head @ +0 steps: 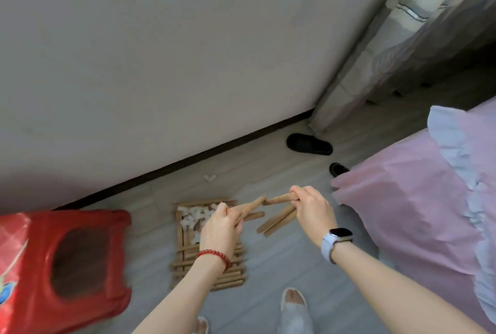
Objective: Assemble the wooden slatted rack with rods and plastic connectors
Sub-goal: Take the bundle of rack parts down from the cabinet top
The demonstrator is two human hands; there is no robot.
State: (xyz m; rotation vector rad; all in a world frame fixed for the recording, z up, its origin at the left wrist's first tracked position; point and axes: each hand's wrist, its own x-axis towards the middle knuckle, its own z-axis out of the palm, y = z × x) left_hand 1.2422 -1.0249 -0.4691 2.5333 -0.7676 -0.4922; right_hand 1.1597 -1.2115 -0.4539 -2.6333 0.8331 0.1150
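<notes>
Holding rods in both hands above the floor, the person stands over the parts. Left hand: fingers curled round a small bundle of wooden rods, which stick out to the right. Right hand: fingers wrapped round another bundle, one rod pointing left, the others angling down toward the near side. The tips of one rod from each hand meet between the hands; a small pale piece seems to sit at the join, but blur leaves it unclear whether this is a connector.

Slatted panel lies flat on the floor below the left wrist, with a heap of white plastic connectors on its far end. One loose connector sits apart, farther off near the skirting.

Also noted: red plastic stool at near left, pink-covered bed at right, black slipper at far right by the curtain.

Judged step: mating two rod ends in mid-air, early in the build.

Risks: each hand carries several rods at once, so spare ones may slip and drop onto the panel, scattering connectors. With nothing bracing the rods, the ends may meet off-axis and jam or skid past.
</notes>
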